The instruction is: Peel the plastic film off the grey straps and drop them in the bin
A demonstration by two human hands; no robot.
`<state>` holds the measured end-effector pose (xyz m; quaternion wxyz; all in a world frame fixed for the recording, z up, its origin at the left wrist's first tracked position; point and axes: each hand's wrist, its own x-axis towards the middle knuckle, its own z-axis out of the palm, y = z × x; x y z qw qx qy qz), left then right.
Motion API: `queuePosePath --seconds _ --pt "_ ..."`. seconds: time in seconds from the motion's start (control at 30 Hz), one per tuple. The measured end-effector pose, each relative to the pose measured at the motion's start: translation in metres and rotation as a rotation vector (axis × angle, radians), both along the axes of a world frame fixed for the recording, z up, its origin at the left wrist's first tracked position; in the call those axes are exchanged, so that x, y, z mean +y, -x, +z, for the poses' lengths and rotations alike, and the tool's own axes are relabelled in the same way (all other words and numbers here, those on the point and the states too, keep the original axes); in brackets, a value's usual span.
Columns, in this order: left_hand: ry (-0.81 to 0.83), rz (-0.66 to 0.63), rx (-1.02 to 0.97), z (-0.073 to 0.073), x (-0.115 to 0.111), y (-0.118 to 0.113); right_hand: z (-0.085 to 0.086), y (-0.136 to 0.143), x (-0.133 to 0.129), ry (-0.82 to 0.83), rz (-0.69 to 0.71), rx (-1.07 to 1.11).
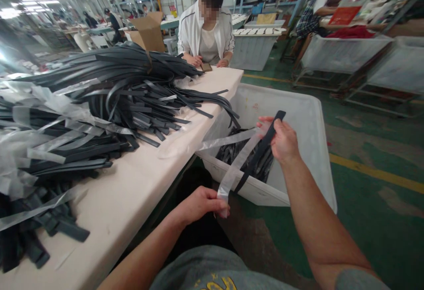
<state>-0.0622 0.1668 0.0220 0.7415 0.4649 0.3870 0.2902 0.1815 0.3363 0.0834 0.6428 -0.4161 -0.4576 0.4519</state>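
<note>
My left hand (207, 201) pinches the lower end of a translucent plastic strip (239, 162) in front of my body. Up and to the right, my right hand (283, 139) grips a black strap (261, 150) close to its rounded top end. The plastic strip runs diagonally between both hands, beside the strap. Another length of clear film (228, 139) trails left from my right hand to the table edge. Below the hands, a white bin (306, 117) holds dark straps (228, 152).
Bundles of black straps (132, 66) and loose clear film (20, 142) cover much of the pale table (132, 184) at left. A person (207, 29) stands at its far end. Wheeled bins (344, 55) and another person are at the back right.
</note>
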Motion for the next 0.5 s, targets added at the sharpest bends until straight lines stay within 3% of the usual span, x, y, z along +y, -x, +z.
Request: queuePosePath --seconds 0.13,0.23,0.37,0.43,0.5 --pt "0.177 0.242 -0.237 -0.004 0.020 -0.020 -0.036 -0.045 -0.027 0.178 -0.180 -0.024" --pt "0.347 0.445 -0.364 -0.007 0.034 -0.030 -0.067 -0.072 -0.057 0.352 -0.228 -0.163" --pt "0.540 0.713 -0.385 -0.007 0.049 -0.033 -0.095 -0.085 -0.093 0.629 -0.088 -0.523" --pt "0.563 0.779 -0.394 -0.008 0.054 -0.033 -0.099 -0.077 -0.111 0.619 0.001 -0.684" --pt "0.565 0.798 -0.410 -0.010 0.055 -0.032 -0.095 -0.057 -0.129 0.488 0.074 -0.856"
